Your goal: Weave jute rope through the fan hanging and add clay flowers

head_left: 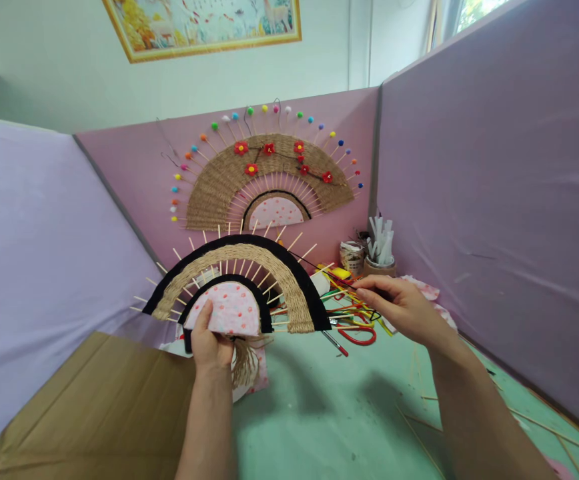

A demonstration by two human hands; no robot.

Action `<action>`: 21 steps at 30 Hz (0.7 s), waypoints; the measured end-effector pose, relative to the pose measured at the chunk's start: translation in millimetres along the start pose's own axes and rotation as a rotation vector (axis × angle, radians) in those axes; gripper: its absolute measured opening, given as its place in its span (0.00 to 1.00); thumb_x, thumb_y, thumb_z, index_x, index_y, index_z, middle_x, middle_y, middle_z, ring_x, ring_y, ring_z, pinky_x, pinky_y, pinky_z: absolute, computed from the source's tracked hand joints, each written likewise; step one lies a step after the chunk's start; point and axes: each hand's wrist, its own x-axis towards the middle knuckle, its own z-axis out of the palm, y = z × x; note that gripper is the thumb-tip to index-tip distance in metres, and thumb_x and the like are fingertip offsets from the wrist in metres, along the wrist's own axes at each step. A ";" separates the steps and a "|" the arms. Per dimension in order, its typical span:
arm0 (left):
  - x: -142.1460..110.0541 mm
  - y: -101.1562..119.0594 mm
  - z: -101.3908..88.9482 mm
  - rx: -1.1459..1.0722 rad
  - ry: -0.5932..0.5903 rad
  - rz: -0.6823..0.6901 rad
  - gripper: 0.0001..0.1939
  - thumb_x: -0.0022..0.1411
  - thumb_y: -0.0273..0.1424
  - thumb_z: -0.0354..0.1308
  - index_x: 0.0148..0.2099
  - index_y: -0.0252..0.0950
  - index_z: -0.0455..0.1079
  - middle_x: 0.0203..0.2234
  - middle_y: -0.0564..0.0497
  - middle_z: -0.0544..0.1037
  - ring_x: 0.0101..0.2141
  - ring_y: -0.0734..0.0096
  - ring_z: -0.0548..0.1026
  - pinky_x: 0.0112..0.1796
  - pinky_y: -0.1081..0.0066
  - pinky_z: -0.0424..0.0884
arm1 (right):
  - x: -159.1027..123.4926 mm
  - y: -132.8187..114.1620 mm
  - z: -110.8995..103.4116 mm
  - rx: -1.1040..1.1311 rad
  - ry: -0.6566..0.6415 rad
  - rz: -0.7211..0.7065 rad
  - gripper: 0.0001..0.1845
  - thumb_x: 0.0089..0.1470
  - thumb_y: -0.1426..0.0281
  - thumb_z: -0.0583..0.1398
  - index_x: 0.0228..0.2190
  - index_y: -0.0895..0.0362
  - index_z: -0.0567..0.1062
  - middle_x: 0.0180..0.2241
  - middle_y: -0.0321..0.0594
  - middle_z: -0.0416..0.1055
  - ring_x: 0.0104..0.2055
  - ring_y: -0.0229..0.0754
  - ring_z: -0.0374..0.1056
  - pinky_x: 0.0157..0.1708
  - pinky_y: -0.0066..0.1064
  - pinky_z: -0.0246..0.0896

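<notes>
My left hand point(211, 343) grips a half-round woven fan point(224, 308) by its pink dotted centre, thumb in front and fingers behind. Thin wooden sticks radiate through a black inner band, a tan twine band and a black outer band, their tips poking out past the rim. To the right, my right hand point(394, 303) pinches a strand of black yarn point(327, 271) between thumb and fingers. That strand runs taut to the fan's upper right edge, and a loose end dangles under the hand.
A larger finished fan point(269, 170) with pompoms and red flowers hangs on the pink partition behind. Red-handled scissors point(357, 333), coloured pipe cleaners and a jar of white sticks point(380, 243) lie at the back right. Cardboard point(99, 407) is at left; loose sticks point(544, 427) lie at right.
</notes>
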 end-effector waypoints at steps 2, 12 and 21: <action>-0.3 -0.3 0.0 0.002 0.000 0.005 0.09 0.55 0.24 0.57 0.40 0.32 0.73 0.31 0.49 0.79 0.31 0.72 0.77 0.37 0.71 0.75 | -2.1 -3.3 -1.3 -0.014 0.013 -0.011 0.15 0.55 0.59 0.57 0.33 0.57 0.76 0.32 0.42 0.75 0.33 0.42 0.69 0.31 0.30 0.64; -4.7 0.5 3.3 -0.028 0.007 0.014 0.07 0.56 0.24 0.57 0.38 0.33 0.73 0.31 0.51 0.79 0.30 0.74 0.77 0.35 0.73 0.74 | -0.8 -2.1 -1.9 0.006 -0.057 -0.051 0.14 0.54 0.61 0.57 0.34 0.57 0.77 0.33 0.42 0.75 0.35 0.42 0.70 0.34 0.30 0.65; -6.9 -1.8 4.4 -0.012 0.005 -0.001 0.11 0.56 0.25 0.57 0.43 0.33 0.72 0.33 0.50 0.79 0.33 0.71 0.78 0.39 0.70 0.74 | 3.9 -1.2 21.4 0.095 -0.218 -0.092 0.13 0.55 0.63 0.57 0.36 0.56 0.79 0.35 0.42 0.76 0.37 0.42 0.71 0.37 0.30 0.66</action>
